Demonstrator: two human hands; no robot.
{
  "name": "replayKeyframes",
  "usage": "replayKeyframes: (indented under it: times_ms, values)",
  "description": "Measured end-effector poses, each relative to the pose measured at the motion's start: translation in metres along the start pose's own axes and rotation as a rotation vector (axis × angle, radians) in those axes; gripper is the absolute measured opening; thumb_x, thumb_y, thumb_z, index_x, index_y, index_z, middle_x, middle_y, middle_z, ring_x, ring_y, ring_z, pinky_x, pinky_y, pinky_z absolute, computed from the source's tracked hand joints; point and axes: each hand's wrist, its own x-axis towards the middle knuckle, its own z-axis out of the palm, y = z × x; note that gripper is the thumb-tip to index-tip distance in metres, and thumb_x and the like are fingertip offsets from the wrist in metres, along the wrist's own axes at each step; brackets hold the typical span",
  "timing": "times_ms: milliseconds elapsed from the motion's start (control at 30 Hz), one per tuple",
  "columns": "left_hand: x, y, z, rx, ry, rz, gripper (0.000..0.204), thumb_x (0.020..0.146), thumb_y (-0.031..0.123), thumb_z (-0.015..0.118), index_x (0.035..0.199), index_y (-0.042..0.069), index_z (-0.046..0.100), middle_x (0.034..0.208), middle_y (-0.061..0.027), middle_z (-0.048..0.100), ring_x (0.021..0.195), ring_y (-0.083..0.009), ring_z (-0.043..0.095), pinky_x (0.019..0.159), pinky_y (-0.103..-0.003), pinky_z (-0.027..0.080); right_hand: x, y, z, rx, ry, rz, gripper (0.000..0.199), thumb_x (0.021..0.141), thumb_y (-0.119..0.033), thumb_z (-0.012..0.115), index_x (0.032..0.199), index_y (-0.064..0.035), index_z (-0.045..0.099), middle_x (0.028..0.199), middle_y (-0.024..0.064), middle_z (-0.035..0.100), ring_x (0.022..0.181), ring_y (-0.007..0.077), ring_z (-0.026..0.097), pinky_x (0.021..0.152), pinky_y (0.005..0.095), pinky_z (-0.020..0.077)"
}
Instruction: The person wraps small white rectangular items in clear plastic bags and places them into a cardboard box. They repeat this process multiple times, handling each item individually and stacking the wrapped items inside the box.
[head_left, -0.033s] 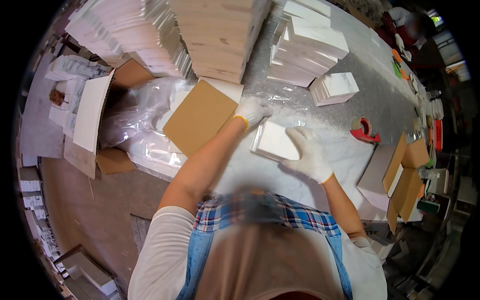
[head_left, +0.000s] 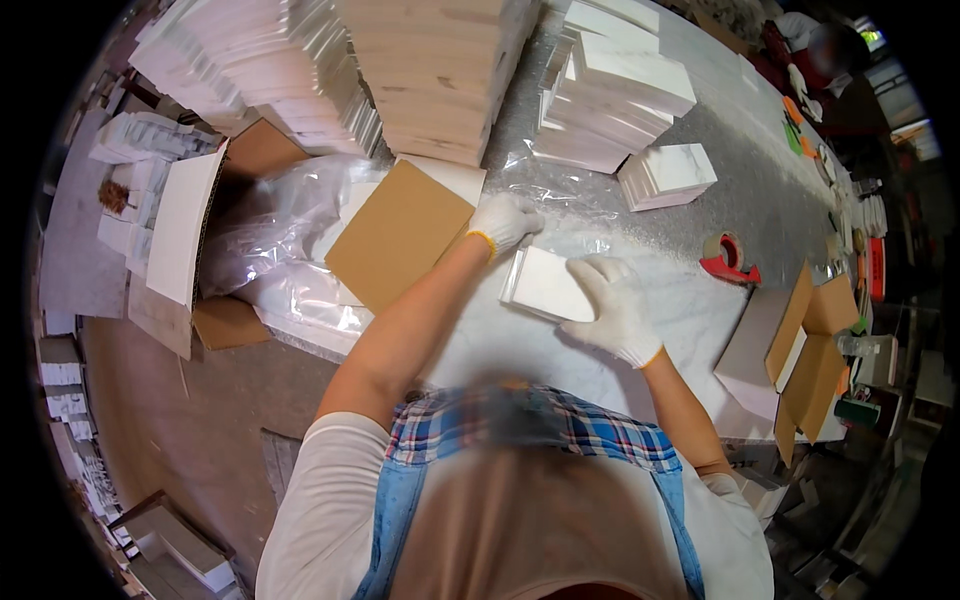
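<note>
left hand [head_left: 503,222] gloved, fingers pinching clear bag [head_left: 560,215] just past fingertips | right hand [head_left: 612,305] spread flat atop white tile stack [head_left: 545,285] under fingers | likely stiff, heavy, chippable, slick in plastic; best gripped by opposite edges

gloved hands [head_left: 560,270], white tile [head_left: 545,283], clear bag [head_left: 560,200]

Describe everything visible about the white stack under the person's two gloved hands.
The white stack looks like a few thin, square, flat white pieces laid together, edges showing as fine layers at its left side. It lies flat on the pale worktable, seemingly in or on clear plastic film. The right hand rests on its right part; the left hand is at its upper left corner. Its material cannot be told.
</note>
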Motion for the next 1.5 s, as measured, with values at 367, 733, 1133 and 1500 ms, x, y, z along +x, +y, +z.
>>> replayKeyframes:
  times_ms: [367, 733, 1133, 1500]
  values:
    - [0.007, -0.007, 0.005, -0.023, -0.008, -0.058, 0.026, 0.083, 0.03, 0.072, 0.076, 0.005, 0.074, 0.063, -0.0077, 0.067, 0.057, -0.0171, 0.061, 0.061, -0.036, 0.049, 0.004, -0.002, 0.014, -0.042, -0.055, -0.004, 0.081, 0.068, -0.035, 0.083, 0.141, -0.0108, 0.059, 0.134, 0.0169, 0.059, 0.127, 0.0382, 0.053, 0.112, 0.0484, 0.0412]
    - [0.008, 0.011, 0.006, -0.232, -0.01, -0.058, 0.02, 0.088, 0.019, 0.073, 0.088, 0.0, 0.076, 0.07, -0.0049, 0.068, 0.06, -0.0119, 0.058, 0.056, -0.03, 0.047, 0.036, 0.058, 0.033, 0.598, 0.392, 0.697, 0.097, 0.08, -0.027, 0.085, 0.157, 0.006, 0.035, 0.145, 0.03, 0.054, 0.127, 0.0352, 0.059, 0.104, 0.0415, 0.051]
    - [-0.025, 0.063, -0.001, -0.719, 0.142, 0.241, 0.041, 0.094, 0.019, 0.073, 0.129, 0.0, 0.068, 0.114, -0.0043, 0.071, 0.093, -0.0126, 0.064, 0.081, -0.029, 0.054, 0.069, 0.025, -0.027, 1.101, 0.562, 0.57, 0.03, 0.093, -0.014, 0.075, 0.116, 0.004, 0.074, 0.098, 0.0041, 0.073, 0.087, 0.0105, 0.063, 0.078, 0.0245, 0.0503]
    - [-0.099, 0.104, -0.022, -0.129, -0.106, 0.592, 0.099, 0.074, 0.023, 0.089, 0.159, 0.009, 0.04, 0.145, -0.0208, 0.056, 0.136, -0.0315, 0.054, 0.113, -0.041, 0.044, 0.004, -0.046, -0.08, 0.867, 0.427, 0.212, 0.025, 0.093, -0.015, 0.073, 0.11, 0.0031, 0.076, 0.1, 0.0071, 0.073, 0.091, 0.0145, 0.065, 0.085, 0.0304, 0.0516]
